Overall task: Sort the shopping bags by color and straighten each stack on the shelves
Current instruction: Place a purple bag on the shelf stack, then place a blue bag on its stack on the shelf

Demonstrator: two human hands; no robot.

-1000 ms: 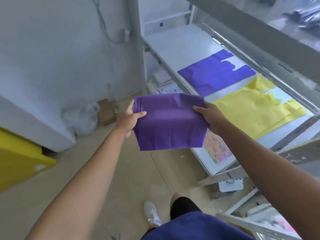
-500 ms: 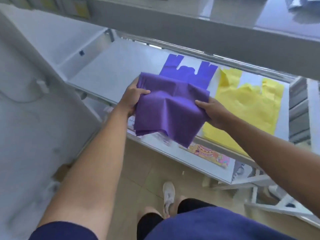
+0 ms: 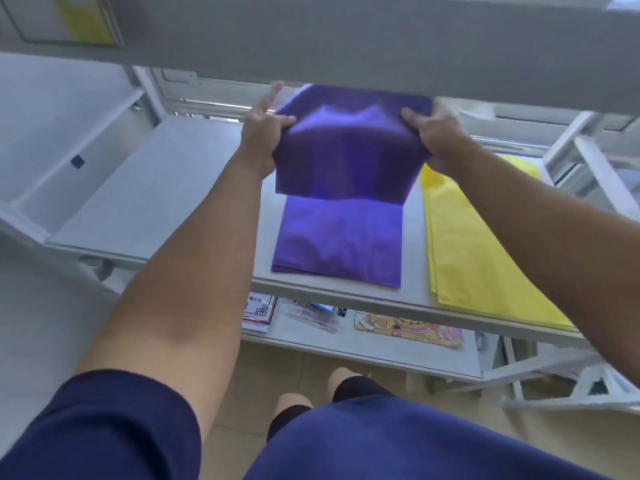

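Note:
I hold a folded dark purple bag (image 3: 349,150) by its two upper corners, above the far part of the purple stack (image 3: 339,244) that lies flat on the white shelf (image 3: 156,202). My left hand (image 3: 263,133) pinches the left corner, forefinger sticking out. My right hand (image 3: 436,136) grips the right corner. The held bag hangs down and hides the stack's far half. A yellow stack (image 3: 485,258) lies to the right of the purple one, partly under my right forearm.
The grey edge of the upper shelf (image 3: 346,46) runs just above my hands. A lower shelf (image 3: 381,351) carries printed packets and a patterned orange bag (image 3: 408,329). The left part of the white shelf is bare. A metal frame (image 3: 588,168) stands at the right.
I turned from the floor toward the shelves and carried the purple bag forward and up; it now hangs over the purple stack instead of in front of the shelf edge.

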